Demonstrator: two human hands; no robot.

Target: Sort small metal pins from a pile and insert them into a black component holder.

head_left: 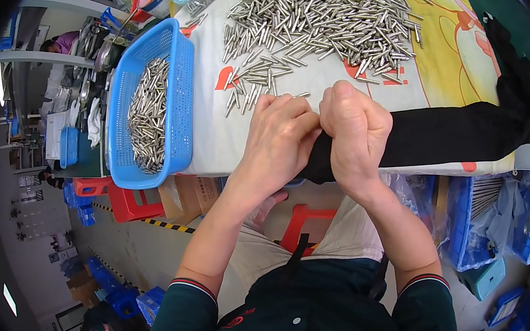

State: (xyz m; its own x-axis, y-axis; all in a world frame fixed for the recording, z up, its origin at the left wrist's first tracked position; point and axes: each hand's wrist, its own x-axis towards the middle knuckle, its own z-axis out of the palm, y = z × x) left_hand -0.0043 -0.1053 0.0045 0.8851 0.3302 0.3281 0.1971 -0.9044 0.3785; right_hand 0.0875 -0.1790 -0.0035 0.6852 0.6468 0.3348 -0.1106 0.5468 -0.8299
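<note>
A long black cloth tube [442,135] lies along the near edge of the table and bends away at the far right. My right hand [354,130] is in a fist around its near end, thumb on top. Beside it, almost touching, my left hand [282,131] is closed against the same end, fingers curled under; its fingertips are hidden. Dark cloth shows between and below both hands. Just beyond my left hand lie loose small metal pins [259,73], spread out from a large heap of pins [324,22].
A blue perforated basket [184,101] of similar pins stands at the table's left edge. Red plastic stools [133,203] and a cardboard box [189,196] are below. Blue crates [468,218] with plastic bags stand at the right. A patterned cloth [207,126] covers the table.
</note>
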